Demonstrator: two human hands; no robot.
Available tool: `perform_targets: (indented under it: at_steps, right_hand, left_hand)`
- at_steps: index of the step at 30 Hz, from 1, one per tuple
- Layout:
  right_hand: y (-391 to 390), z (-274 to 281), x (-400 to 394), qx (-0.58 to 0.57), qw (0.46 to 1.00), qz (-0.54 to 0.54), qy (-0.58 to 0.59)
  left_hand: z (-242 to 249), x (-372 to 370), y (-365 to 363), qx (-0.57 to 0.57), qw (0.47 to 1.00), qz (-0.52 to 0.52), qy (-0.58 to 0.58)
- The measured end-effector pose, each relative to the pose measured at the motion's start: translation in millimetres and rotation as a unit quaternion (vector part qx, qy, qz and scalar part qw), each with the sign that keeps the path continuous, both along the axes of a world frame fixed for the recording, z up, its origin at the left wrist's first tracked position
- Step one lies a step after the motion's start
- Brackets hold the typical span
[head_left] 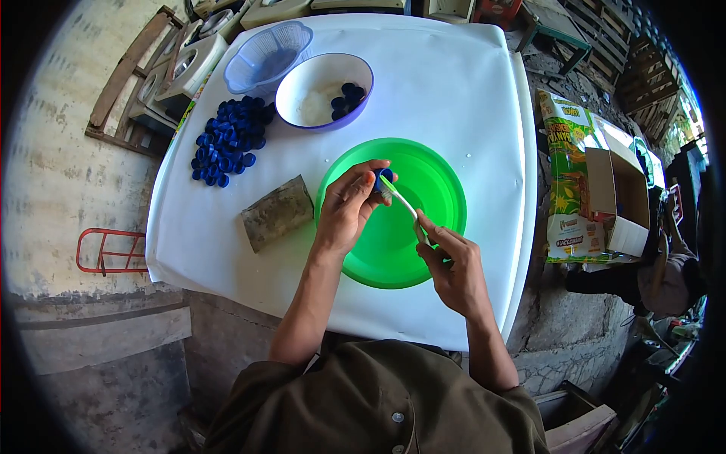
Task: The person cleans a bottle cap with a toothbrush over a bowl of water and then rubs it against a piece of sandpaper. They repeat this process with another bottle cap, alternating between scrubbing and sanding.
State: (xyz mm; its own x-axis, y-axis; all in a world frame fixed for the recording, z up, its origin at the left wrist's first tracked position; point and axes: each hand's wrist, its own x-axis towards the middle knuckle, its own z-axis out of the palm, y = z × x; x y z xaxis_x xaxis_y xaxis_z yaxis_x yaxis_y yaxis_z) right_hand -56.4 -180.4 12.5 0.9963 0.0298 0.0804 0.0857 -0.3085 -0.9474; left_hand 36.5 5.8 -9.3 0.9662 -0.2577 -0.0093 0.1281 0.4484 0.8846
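Note:
Above the green basin (408,257), my left hand (349,200) holds a blue cap (383,179) between its fingers. My right hand (451,265) grips a white toothbrush (406,203), whose head touches the opening of the cap. To the upper left of the basin stands a white bowl with a purple outside (302,91), holding several blue caps (348,98). A heap of blue caps (231,136) lies on the white table cover at the left. The inside of the held cap is partly hidden by the brush.
A blue plastic basket (265,57) stands behind the bowl. A rough grey block (278,213) lies left of the basin on the white-covered table (219,250). At the right are an open cardboard box (616,197) and a person (669,284).

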Motion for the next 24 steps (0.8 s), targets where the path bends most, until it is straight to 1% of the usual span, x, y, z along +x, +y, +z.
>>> perform_targets:
  at_steps: [2, 5, 7, 9, 12, 16, 18, 21, 24]
  right_hand:
    - [-3, 5, 2, -0.090, 0.996, -0.012, -0.021]
    - [-7, -3, 6, -0.147, 0.982, -0.047, -0.107]
    - [-10, -2, 7, -0.183, 0.975, -0.053, -0.116]
    - [-13, 1, 8, -0.225, 0.965, -0.056, -0.120]
    - [-16, 0, 9, -0.167, 0.978, -0.030, -0.121]
    - [-11, 1, 6, -0.071, 0.995, 0.011, -0.065]
    - [-8, 2, 4, -0.037, 0.998, 0.015, -0.044]
    - [-10, 10, 4, -0.107, 0.994, -0.012, -0.031]
    - [-6, 2, 2, -0.117, 0.991, -0.021, -0.060]
  left_hand:
    - [2, 0, 0, 0.010, 1.000, 0.004, 0.006]
    - [6, -1, 3, 0.027, 0.999, -0.008, 0.026]
    - [9, -2, 4, 0.042, 0.997, -0.018, 0.057]
    - [10, -1, 5, 0.027, 0.997, -0.034, 0.063]
    - [11, -1, 5, 0.027, 0.998, -0.032, 0.050]
    - [9, 0, 7, 0.035, 0.999, -0.007, 0.035]
    - [7, -1, 10, 0.022, 0.999, -0.022, 0.018]
    - [5, -5, 12, 0.006, 1.000, -0.029, 0.004]
    - [2, -9, 13, -0.002, 1.000, -0.021, -0.009]
